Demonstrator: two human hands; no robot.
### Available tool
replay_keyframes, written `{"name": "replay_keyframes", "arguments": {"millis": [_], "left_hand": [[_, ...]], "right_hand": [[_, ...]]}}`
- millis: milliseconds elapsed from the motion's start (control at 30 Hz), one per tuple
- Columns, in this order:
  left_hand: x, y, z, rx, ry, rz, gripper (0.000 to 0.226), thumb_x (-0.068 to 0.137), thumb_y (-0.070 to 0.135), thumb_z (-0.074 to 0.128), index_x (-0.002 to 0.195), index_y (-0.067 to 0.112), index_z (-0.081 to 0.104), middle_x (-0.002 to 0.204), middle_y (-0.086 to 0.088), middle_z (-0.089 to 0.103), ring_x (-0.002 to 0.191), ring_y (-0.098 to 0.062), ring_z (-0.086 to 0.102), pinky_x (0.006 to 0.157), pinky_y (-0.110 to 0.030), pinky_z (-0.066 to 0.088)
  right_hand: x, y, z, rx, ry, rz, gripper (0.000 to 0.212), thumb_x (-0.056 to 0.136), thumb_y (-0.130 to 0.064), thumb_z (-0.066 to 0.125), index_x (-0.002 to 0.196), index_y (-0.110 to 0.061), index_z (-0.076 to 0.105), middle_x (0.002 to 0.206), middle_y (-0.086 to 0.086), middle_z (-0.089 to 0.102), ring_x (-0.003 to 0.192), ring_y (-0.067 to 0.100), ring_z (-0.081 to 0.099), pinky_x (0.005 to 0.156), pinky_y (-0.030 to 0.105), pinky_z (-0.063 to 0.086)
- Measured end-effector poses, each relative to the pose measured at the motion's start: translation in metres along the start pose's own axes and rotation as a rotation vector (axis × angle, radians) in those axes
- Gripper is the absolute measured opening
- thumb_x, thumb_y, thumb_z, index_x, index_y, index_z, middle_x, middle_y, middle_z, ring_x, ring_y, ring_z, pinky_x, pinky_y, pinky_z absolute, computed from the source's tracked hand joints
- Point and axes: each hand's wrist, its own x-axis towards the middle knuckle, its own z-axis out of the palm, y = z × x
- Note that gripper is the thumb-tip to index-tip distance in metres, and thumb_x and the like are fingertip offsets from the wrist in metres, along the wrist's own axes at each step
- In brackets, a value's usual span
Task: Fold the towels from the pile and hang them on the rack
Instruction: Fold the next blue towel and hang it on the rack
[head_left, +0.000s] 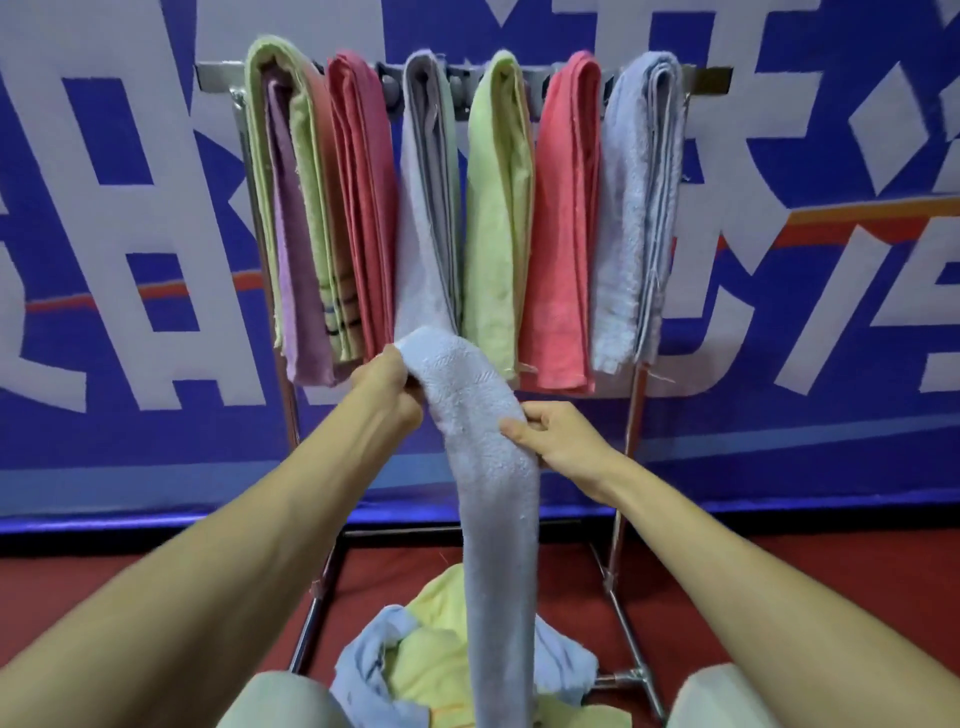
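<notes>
A light blue towel (488, 467) hangs in a long narrow fold in front of me, below the rack. My left hand (387, 389) grips its top bend from the left. My right hand (556, 441) pinches its right edge a little lower. The towel's lower end drops down over the pile (415, 654) of yellow and blue towels on the floor between my knees. The metal rack (717, 78) stands straight ahead with several folded towels hung side by side on its top bar: green, pink, grey-blue, green, coral and blue.
A blue banner with large white characters (130, 208) covers the wall behind the rack. The rack's legs (628, 639) and lower crossbar stand on a red floor (857, 597). My knees (280, 701) frame the pile at the bottom edge.
</notes>
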Motion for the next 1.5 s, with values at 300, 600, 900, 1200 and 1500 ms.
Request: {"name": "replay_keyframes", "arguments": {"millis": [300,600,900,1200,1500], "left_hand": [[0.005,-0.099,-0.099,-0.152,0.005,-0.170,0.027,0.099,0.030,0.045,0.092,0.012,0.064,0.073,-0.001,0.073,0.069,-0.014,0.069,0.052,-0.021,0.054],[0.007,-0.123,-0.105,0.386,-0.344,-0.228,0.045,0.097,0.048,0.042,0.067,0.018,0.057,0.060,0.005,0.056,0.054,-0.012,0.051,0.054,-0.024,0.043],[-0.013,-0.129,-0.117,1.037,-0.647,-0.146,0.043,0.079,0.037,0.073,0.093,-0.002,0.064,0.084,-0.020,0.058,0.076,-0.018,0.054,0.071,-0.027,0.043],[-0.030,-0.127,-0.097,0.779,-0.611,0.175,0.018,0.097,0.016,0.053,0.112,0.013,0.062,0.094,-0.001,0.072,0.079,-0.012,0.067,0.076,-0.030,0.055],[-0.026,-0.108,-0.092,0.618,-0.380,0.229,0.021,0.095,0.017,0.058,0.098,-0.003,0.063,0.073,-0.007,0.065,0.062,-0.014,0.059,0.058,-0.025,0.050]], "right_hand": [[0.002,0.076,0.038,0.051,0.094,0.077,0.013,0.088,-0.016,0.069,0.087,-0.003,0.068,0.080,0.012,0.067,0.074,0.014,0.057,0.068,0.029,0.044],[0.019,0.080,0.038,0.116,0.226,0.166,0.017,0.089,-0.022,0.068,0.079,-0.008,0.070,0.073,0.000,0.063,0.067,0.009,0.054,0.063,0.025,0.044],[0.014,0.084,0.020,0.517,0.345,0.432,0.016,0.094,-0.009,0.060,0.098,0.006,0.064,0.087,0.010,0.067,0.077,0.019,0.066,0.072,0.032,0.056],[0.007,0.084,0.013,0.580,0.325,0.469,0.030,0.096,-0.027,0.058,0.106,0.000,0.065,0.092,0.010,0.067,0.080,0.023,0.064,0.077,0.037,0.054],[0.001,0.096,0.039,0.509,0.093,0.584,0.071,0.090,-0.070,0.035,0.123,-0.013,0.062,0.111,0.010,0.072,0.102,0.027,0.069,0.099,0.043,0.050]]}}
